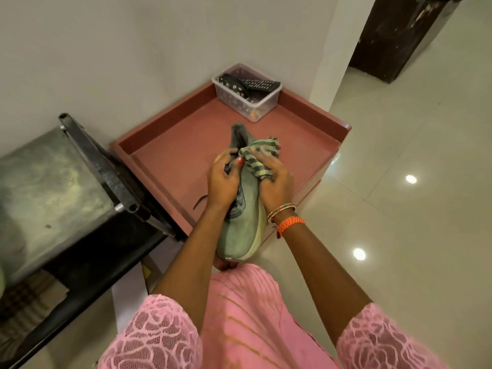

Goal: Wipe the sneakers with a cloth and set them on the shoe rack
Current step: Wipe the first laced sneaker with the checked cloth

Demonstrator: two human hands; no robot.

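1. A reddish-brown surface (186,145) with a raised rim stands in a corner against a pale wall (133,49); beside it, to the left, is a dark metal-framed stand (111,169) with a mottled greenish top; glossy cream floor tiles (399,182) spread to the right, with bright light spots reflected in them; a dark wooden door frame (394,35) rises at the upper right.
2. At the far corner of the surface sits a clear plastic box (247,102) with remote controls and dark items inside.
3. A grey-green sneaker (245,222) is held above the near part of the surface, its opening pointing away from the person, its toe towards the pink clothing; a dark lace hangs loose on its left.
4. The left hand (223,179) grips the sneaker at its laced upper part, fingers curled round the edge.
5. The right hand (274,182), with bangles and an orange thread at the wrist, clutches a striped green cloth (255,161), pressing it against the sneaker's right side near the opening.
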